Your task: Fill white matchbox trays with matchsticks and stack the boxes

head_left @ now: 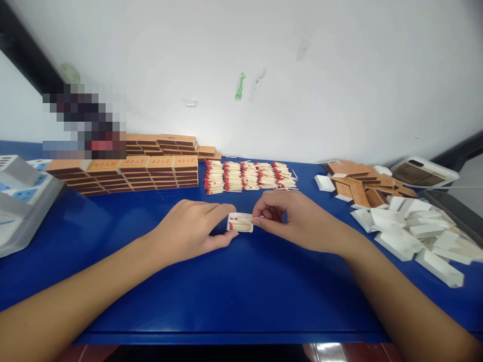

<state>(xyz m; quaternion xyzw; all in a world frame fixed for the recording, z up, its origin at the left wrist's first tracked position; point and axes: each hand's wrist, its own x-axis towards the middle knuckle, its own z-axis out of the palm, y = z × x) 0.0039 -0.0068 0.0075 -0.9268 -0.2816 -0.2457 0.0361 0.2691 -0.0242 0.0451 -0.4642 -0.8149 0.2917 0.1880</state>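
A small white matchbox tray [240, 222] filled with red-tipped matches lies on the blue table [234, 296] between my hands. My left hand [190, 229] pinches its left end between thumb and forefinger. My right hand [292, 218] has curled fingers pressed against the tray's right end. Behind them, a row of loose match bundles [249, 176] lies with red heads showing.
Stacked orange matchboxes [128, 173] run along the back left. A grey and white device [22, 201] sits at the far left. At the right lie a heap of orange sleeves [362, 183], a pile of white inner trays [418, 229] and a white device [422, 173].
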